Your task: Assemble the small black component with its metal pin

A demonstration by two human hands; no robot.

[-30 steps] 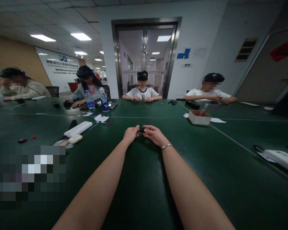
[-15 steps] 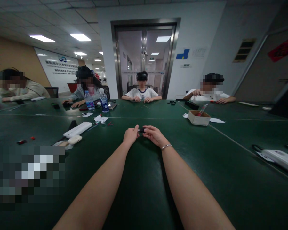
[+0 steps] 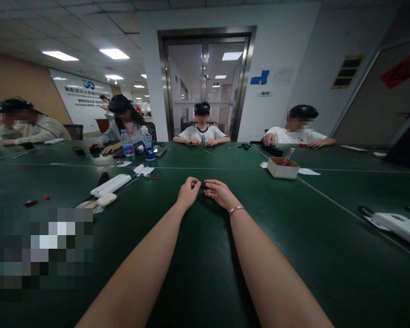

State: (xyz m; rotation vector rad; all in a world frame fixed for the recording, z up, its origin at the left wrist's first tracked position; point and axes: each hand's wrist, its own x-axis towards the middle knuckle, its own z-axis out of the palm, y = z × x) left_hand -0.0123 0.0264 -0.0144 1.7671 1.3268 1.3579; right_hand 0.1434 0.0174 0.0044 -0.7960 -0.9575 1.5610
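Note:
Both hands meet over the middle of the green table [image 3: 205, 255]. Between them is a small dark object [image 3: 202, 185], too small and too covered by fingers to name. My right hand [image 3: 219, 190], with a silver bracelet at the wrist, pinches its right end. The thumb and index finger of my left hand [image 3: 188, 191] close at its left end. Most of the object is hidden by the fingertips.
To the left lie a white power bank [image 3: 111, 185], a pale rounded item [image 3: 107, 199] and scraps of paper [image 3: 144, 169]. Two bottles [image 3: 148, 145] stand farther back. A small box [image 3: 283, 168] holds a clear tube. Several people sit around the table.
My left thumb has bent and its fingers have shifted slightly along the dark object, covering more of its left end. My right hand stays nearly still.

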